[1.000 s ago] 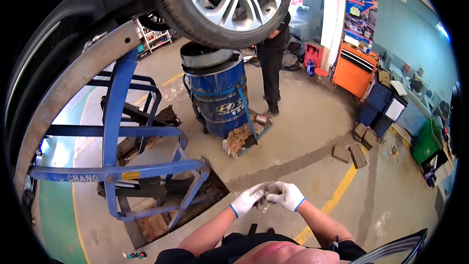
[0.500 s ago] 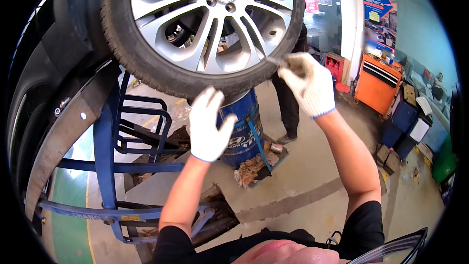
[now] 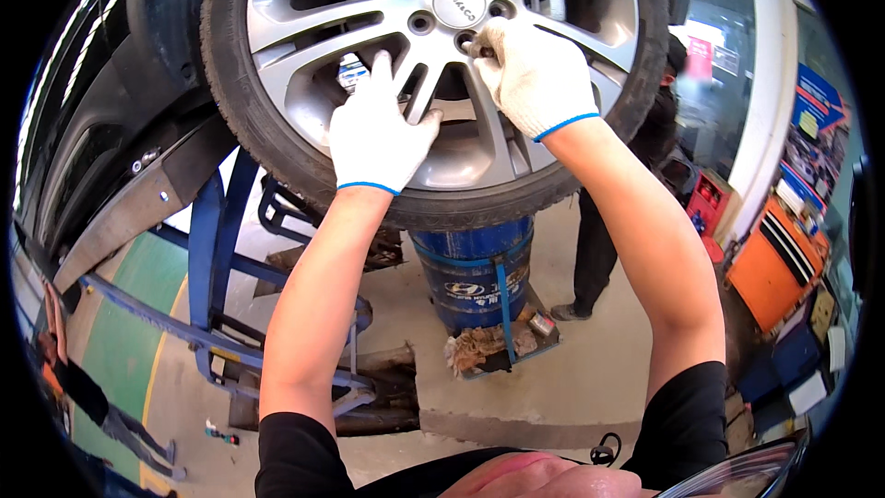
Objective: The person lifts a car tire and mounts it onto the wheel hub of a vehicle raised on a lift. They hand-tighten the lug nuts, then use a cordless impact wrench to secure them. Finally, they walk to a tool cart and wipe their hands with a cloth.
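Observation:
A silver alloy wheel (image 3: 502, 152) with a black tyre (image 3: 277, 143) hangs in front of me on the raised car. My right hand (image 3: 539, 74), in a white knit glove, pinches a small dark wheel bolt (image 3: 480, 51) at the lower hole beside the round centre cap (image 3: 459, 4). The glove covers most of the bolt, so how far it sits in the hole cannot be seen. Lower left, my gloved left hand (image 3: 376, 134) rests against the spokes with its fingers spread and nothing held in it.
Below the wheel stands a blue drum (image 3: 470, 290), with rags (image 3: 484, 348) in a tray at its foot. Blue lift arms (image 3: 210, 258) cross at left. Another person's dark-clad leg (image 3: 595, 254) is behind the wheel. An orange tool cabinet (image 3: 774, 263) stands right; another person (image 3: 88, 397) is far left.
Both hands have risen to the wheel. The right one has brought the bolt from the tyre's edge to a hole near the hub, and the left now touches the spokes. The view has shifted.

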`<move>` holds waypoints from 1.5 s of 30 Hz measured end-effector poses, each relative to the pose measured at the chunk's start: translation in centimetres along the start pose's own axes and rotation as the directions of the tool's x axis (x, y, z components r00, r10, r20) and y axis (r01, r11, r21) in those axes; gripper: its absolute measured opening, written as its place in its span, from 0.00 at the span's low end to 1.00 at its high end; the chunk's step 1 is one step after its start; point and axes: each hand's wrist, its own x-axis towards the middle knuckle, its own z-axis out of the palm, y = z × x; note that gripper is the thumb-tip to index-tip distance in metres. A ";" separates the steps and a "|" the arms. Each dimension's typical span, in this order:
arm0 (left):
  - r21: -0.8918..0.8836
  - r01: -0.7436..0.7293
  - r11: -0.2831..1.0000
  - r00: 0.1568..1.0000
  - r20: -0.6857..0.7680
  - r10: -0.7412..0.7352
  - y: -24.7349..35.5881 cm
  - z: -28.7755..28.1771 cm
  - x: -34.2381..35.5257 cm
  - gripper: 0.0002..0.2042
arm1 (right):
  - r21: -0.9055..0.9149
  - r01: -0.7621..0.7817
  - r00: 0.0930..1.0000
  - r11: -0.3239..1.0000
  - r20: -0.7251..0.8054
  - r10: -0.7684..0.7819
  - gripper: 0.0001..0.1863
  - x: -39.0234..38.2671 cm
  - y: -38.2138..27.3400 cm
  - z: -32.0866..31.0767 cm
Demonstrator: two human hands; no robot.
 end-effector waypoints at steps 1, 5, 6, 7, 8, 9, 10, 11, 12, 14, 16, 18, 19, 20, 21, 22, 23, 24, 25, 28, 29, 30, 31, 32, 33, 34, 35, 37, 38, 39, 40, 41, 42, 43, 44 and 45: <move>0.014 0.008 1.000 1.000 0.008 -0.008 0.0 0.1 0.1 0.46 | -0.010 0.029 1.000 1.000 -0.003 -0.029 0.08 0.1 0.4 0.4; 0.014 -0.012 1.000 1.000 0.000 0.012 -0.2 0.6 0.2 0.46 | -0.050 0.061 0.996 0.997 0.066 -0.057 0.08 1.0 1.2 1.3; 0.027 -0.037 0.999 0.999 -0.022 0.037 -0.5 0.8 0.0 0.46 | -0.076 0.065 0.994 0.995 0.094 -0.058 0.09 1.4 1.2 1.2; -0.025 -0.029 0.999 1.000 0.000 0.029 -0.5 0.5 -0.3 0.44 | -0.111 0.059 0.985 0.992 0.165 -0.041 0.10 1.6 0.9 1.0; -0.014 -0.123 0.992 0.991 -0.058 0.122 -1.1 0.6 -0.6 0.43 | -0.121 0.024 0.979 0.992 0.203 0.001 0.12 1.8 0.6 0.9; -0.001 -0.221 0.975 0.968 -0.121 0.219 -1.8 0.6 -0.5 0.42 | -0.135 0.001 0.972 0.991 0.231 0.031 0.12 2.2 0.5 0.8; 0.018 -0.316 0.949 0.932 -0.180 0.314 -2.5 0.4 -0.5 0.41 | -0.151 -0.022 0.964 0.988 0.259 0.061 0.13 2.3 0.3 0.8; 0.074 -0.335 0.939 0.911 -0.230 0.343 -3.3 -0.1 -1.0 0.37 | -0.104 -0.077 0.958 0.992 0.266 0.103 0.14 2.3 0.2 0.9; 0.161 -0.355 0.921 0.854 -0.344 0.390 -4.1 -0.8 -1.1 0.36 | -0.064 -0.128 0.953 0.990 0.270 0.140 0.15 2.6 0.4 0.7; 0.314 -0.247 0.917 0.795 -0.475 0.377 -6.5 -1.7 -1.3 0.39 | -0.045 -0.110 0.972 0.993 0.204 0.117 0.15 2.6 1.4 0.2; 0.349 0.048 0.936 0.823 -0.544 0.161 -7.4 -3.4 -1.3 0.44 | -0.086 0.027 0.996 0.996 0.082 -0.020 0.16 1.7 2.3 0.0; 0.088 0.157 0.984 0.805 -0.588 -0.076 -10.1 -3.6 -1.3 0.49 | -0.080 0.155 0.985 0.985 -0.060 -0.160 0.22 0.9 3.3 -1.4; 0.010 0.188 0.982 0.806 -0.573 -0.149 -12.1 -3.4 -1.3 0.52 | -0.116 0.143 0.976 0.983 -0.147 -0.159 0.24 0.6 3.6 -2.6; -0.068 0.220 0.973 0.806 -0.549 -0.220 -13.2 -3.4 -1.6 0.52 | -0.142 0.123 0.961 0.982 -0.232 -0.154 0.26 -0.1 4.4 -3.3; -0.228 0.194 0.954 0.816 -0.503 -0.286 -13.9 -3.4 -1.9 0.53 | -0.180 0.062 0.935 0.982 -0.335 -0.120 0.29 -0.9 6.3 -3.9; -0.399 0.160 0.903 0.825 -0.448 -0.344 -14.0 -3.2 -1.7 0.54 | -0.227 0.002 0.894 0.974 -0.435 -0.103 0.32 -1.3 8.7 -5.2; -0.430 0.165 0.888 0.821 -0.439 -0.365 -14.0 -3.3 -1.8 0.54 | -0.235 -0.158 0.903 0.959 -0.428 0.044 0.37 -2.5 11.0 -5.4; -0.473 0.168 0.865 0.818 -0.422 -0.390 -13.5 -3.1 -1.8 0.54 | -0.257 -0.311 0.889 0.915 -0.419 0.184 0.43 -3.8 13.4 -5.8; -0.516 0.169 0.840 0.815 -0.406 -0.413 -13.1 -2.6 -1.7 0.53 | 0.033 -0.406 0.846 0.913 -0.363 0.390 0.46 -4.7 16.0 -5.6; -0.544 0.136 0.828 0.806 -0.426 -0.412 -13.7 -2.2 -1.2 0.52 | 0.452 -0.490 0.772 0.746 -0.173 0.612 0.52 -6.3 19.7 -3.9; -0.554 0.103 0.826 0.810 -0.435 -0.393 -13.8 -2.0 -1.0 0.50 | 0.486 -0.456 0.737 0.746 -0.263 0.622 0.42 -6.6 21.4 -3.0; -0.530 0.093 0.843 0.798 -0.467 -0.381 -13.7 -1.9 -0.9 0.49 | 0.519 -0.448 0.730 0.728 -0.257 0.633 0.42 -5.9 20.9 -2.9; -0.527 0.102 0.843 0.799 -0.461 -0.386 -13.6 -2.1 -0.9 0.48 | 0.552 -0.456 0.718 0.698 -0.236 0.655 0.42 -6.0 19.3 -2.9; -0.526 0.112 0.843 0.800 -0.456 -0.391 -13.5 -2.2 -0.9 0.47 | 0.550 -0.467 0.715 0.693 -0.226 0.662 0.41 -6.3 19.7 -2.5; -0.512 0.110 0.852 0.800 -0.463 -0.382 -13.7 -2.3 -0.8 0.45 | 0.543 -0.480 0.713 0.689 -0.216 0.667 0.40 -6.6 20.1 -2.4; -0.499 0.108 0.860 0.800 -0.471 -0.373 -13.8 -2.4 -0.6 0.43 | 0.495 -0.497 0.717 0.712 -0.228 0.659 0.40 -7.0 20.2 -2.3; -0.495 0.102 0.863 0.801 -0.473 -0.366 -13.8 -2.5 -0.4 0.43 | 0.445 -0.513 0.722 0.734 -0.239 0.650 0.40 -7.5 20.1 -2.2; -0.481 0.083 0.873 0.810 -0.478 -0.340 -13.8 -3.0 0.1 0.42 | 0.438 -0.496 0.722 0.750 -0.271 0.636 0.41 -7.8 18.8 -2.2; -0.465 0.080 0.881 0.814 -0.479 -0.327 -13.9 -3.1 0.3 0.42 | 0.419 -0.510 0.714 0.751 -0.280 0.641 0.43 -7.7 19.3 -2.0; -0.475 0.076 0.876 0.813 -0.480 -0.331 -13.8 -3.0 0.4 0.42 | 0.399 -0.536 0.698 0.744 -0.287 0.656 0.44 -8.0 19.6 -2.1; -0.485 0.072 0.871 0.811 -0.480 -0.335 -13.8 -2.9 0.6 0.41 | 0.379 -0.562 0.681 0.736 -0.293 0.671 0.45 -8.3 19.8 -2.1; -0.496 0.068 0.866 0.810 -0.479 -0.339 -13.8 -2.8 0.7 0.41 | 0.440 -0.529 0.688 0.726 -0.279 0.670 0.49 -8.2 19.9 -2.0; -0.506 0.062 0.860 0.815 -0.472 -0.336 -13.9 -2.8 0.8 0.42 | 0.503 -0.528 0.670 0.684 -0.248 0.700 0.50 -7.4 18.9 -2.6; -0.517 0.055 0.854 0.820 -0.465 -0.334 -14.0 -2.9 0.9 0.43 | 0.510 -0.516 0.680 0.688 -0.245 0.691 0.49 -7.5 18.7 -2.5; -0.528 0.047 0.848 0.825 -0.458 -0.331 -14.0 -2.9 1.0 0.44 | 0.516 -0.504 0.689 0.692 -0.243 0.683 0.49 -7.9 18.7 -2.4; -0.517 0.074 0.853 0.825 -0.449 -0.343 -13.2 -3.4 0.9 0.43 | 0.532 -0.483 0.684 0.695 -0.267 0.679 0.48 -8.2 19.0 -1.9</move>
